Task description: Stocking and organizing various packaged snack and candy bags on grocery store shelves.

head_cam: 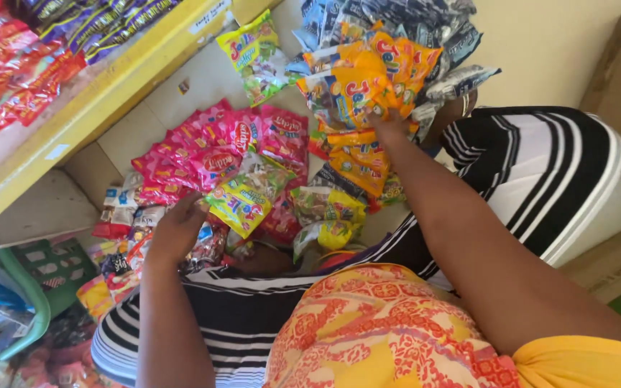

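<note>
head view: pink packets (213, 147) beside orange packets (368, 86)

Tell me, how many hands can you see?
2. The left hand rests on the yellow-green packet; the right hand grips orange packets higher up. None seem hidden.

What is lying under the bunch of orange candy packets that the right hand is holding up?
Under the orange candy packets in the right hand, more orange packets lie on the pale floor, beside pink packets. What is beneath that pile is covered.
</note>
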